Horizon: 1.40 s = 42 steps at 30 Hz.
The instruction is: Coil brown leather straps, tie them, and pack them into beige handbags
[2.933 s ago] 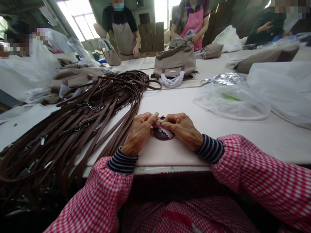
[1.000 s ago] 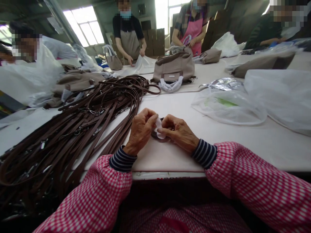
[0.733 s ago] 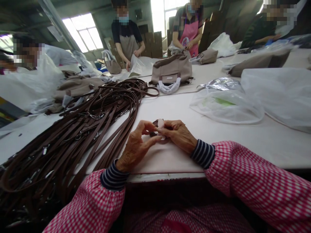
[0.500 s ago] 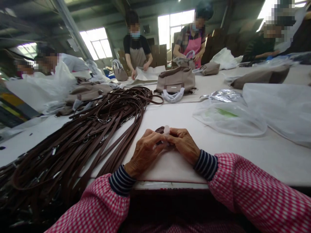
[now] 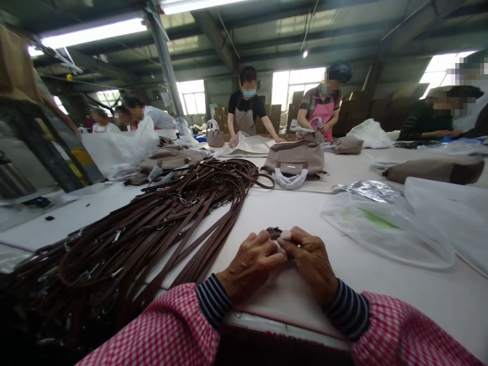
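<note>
My left hand (image 5: 251,260) and my right hand (image 5: 311,258) meet over the white tabletop, fingers bent and pinching close together. Between them a brown strap (image 5: 273,233) shows as a small dark coil, mostly covered by my fingers. My left fingers close round its near side. A small whitish piece (image 5: 285,235) stands up beside the coil, pinched by my right thumb and fingers; its material is not clear. To the left lies a large pile of brown straps (image 5: 190,203) with silver metal clips.
A taupe handbag (image 5: 293,157) with wrapped handles stands ahead. Clear plastic bags (image 5: 389,229) and a crumpled silvery wrapper (image 5: 373,191) lie to the right. More bags (image 5: 168,157) are heaped behind the straps. Co-workers (image 5: 247,109) stand across the table.
My view has tilted up and swung left, so everything sits lower and further right. Both hands stay together at the coil, with the whitish piece now more covered by fingers.
</note>
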Motion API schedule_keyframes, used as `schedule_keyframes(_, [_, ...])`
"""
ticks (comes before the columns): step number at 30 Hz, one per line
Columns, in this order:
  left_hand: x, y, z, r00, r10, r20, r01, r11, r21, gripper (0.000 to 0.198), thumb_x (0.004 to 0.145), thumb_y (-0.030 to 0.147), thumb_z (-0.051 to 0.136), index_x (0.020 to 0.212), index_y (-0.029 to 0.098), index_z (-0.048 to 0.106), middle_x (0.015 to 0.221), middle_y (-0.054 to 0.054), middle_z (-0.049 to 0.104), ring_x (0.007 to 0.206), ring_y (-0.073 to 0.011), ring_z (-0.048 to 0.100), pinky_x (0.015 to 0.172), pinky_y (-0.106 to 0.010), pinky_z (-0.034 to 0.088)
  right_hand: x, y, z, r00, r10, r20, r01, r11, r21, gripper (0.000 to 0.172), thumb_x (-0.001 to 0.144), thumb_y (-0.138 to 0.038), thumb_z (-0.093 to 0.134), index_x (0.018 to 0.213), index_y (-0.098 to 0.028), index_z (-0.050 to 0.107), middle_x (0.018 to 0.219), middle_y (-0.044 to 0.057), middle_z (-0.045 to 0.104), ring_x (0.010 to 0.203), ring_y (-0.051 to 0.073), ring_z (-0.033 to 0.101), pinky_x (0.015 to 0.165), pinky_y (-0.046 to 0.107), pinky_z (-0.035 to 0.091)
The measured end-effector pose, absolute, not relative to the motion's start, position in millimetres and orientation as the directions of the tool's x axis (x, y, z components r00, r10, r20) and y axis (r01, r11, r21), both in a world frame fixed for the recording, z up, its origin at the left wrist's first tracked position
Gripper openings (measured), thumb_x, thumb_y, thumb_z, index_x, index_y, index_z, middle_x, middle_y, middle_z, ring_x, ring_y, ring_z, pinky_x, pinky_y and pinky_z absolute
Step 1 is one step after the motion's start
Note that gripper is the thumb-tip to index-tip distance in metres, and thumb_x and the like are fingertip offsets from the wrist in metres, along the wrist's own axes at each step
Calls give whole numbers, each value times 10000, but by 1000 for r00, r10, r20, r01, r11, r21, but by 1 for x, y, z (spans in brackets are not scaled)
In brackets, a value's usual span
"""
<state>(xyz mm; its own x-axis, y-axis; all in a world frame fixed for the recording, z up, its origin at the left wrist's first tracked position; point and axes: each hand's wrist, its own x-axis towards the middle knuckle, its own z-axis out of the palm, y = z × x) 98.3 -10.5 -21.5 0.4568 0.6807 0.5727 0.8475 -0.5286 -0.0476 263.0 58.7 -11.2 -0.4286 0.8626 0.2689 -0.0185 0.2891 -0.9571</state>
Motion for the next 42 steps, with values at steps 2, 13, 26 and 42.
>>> schedule_keyframes(2, [99, -9, -24, 498, 651, 572, 835, -538, -116, 161, 1008, 234, 596, 886, 189, 690, 992, -67, 702, 976, -243, 569, 795, -374, 453, 264, 53, -5, -448, 818, 360, 36, 419, -908, 372, 843, -404, 716, 572, -211, 550, 711, 19, 491, 696, 188, 469, 636, 327, 379])
schedule_keyframes(13, [87, -14, -10, 420, 765, 488, 812, -557, 173, 197, 969, 426, 691, 1046, 275, 791, 1446, -45, 613, 1237, -251, 556, 1036, -390, 496, 265, 99, 16, -592, 806, 3, 167, 126, -978, 436, 757, -612, 766, 738, -188, 665, 702, 61, 699, 632, 185, 655, 539, 267, 481])
schedule_keyframes(26, [-81, -4, 4, -173, 946, 274, 983, 183, -12, 353, 962, 367, 648, 1308, 301, 681, 1531, -99, 546, 1352, -353, 474, 1069, -579, 422, 208, 263, 48, -344, 882, 323, 595, 471, -651, 209, 903, -250, 623, 808, -118, 754, 951, 156, 770, 838, 209, 722, 745, 279, 552])
schedule_keyframes(42, [-87, 7, -15, -236, 918, 318, 972, 226, 69, 360, 952, 232, 589, 1283, 331, 693, 1555, -36, 548, 1325, -331, 477, 1086, -605, 370, 122, 182, 61, -654, 743, 141, 202, 351, -914, 197, 842, -321, 593, 735, -206, 476, 792, 66, 685, 628, 146, 631, 570, 258, 499])
